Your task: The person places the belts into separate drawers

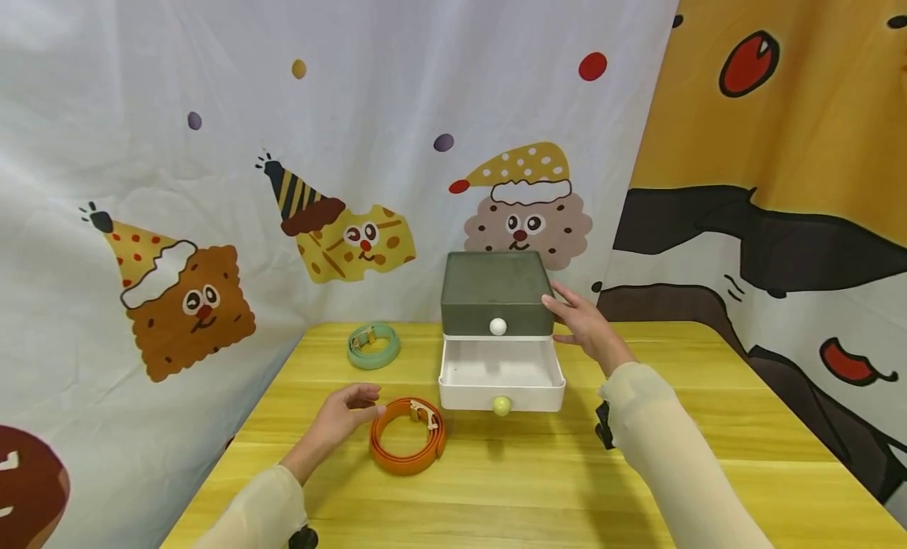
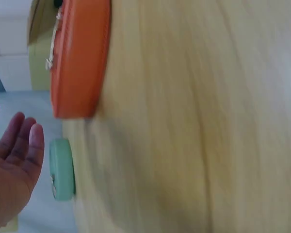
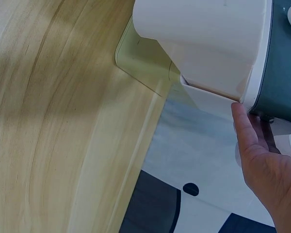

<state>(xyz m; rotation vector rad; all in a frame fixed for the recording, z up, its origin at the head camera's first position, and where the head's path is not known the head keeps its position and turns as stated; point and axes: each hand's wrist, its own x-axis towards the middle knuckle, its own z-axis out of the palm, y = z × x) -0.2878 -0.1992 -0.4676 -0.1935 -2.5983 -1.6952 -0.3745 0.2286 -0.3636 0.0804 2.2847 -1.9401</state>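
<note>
A coiled orange belt (image 1: 439,446) with a metal buckle lies on the table in front of a small drawer box. My left hand (image 1: 342,419) is just left of it, fingers loosely extended and holding nothing; in the left wrist view, a gap shows between that hand (image 2: 14,160) and the orange belt (image 2: 80,58). The drawer box has a dark green upper part (image 1: 496,277) with a white knob. Below it, a white drawer (image 1: 471,397) with a yellow-green knob stands pulled out, its visible floor bare. My right hand (image 1: 584,324) rests against the box's right side with fingers extended.
A coiled green belt (image 1: 386,354) lies farther back, left of the box. The wooden table (image 1: 524,486) ends at a printed cloth backdrop (image 1: 397,139) behind and on both sides.
</note>
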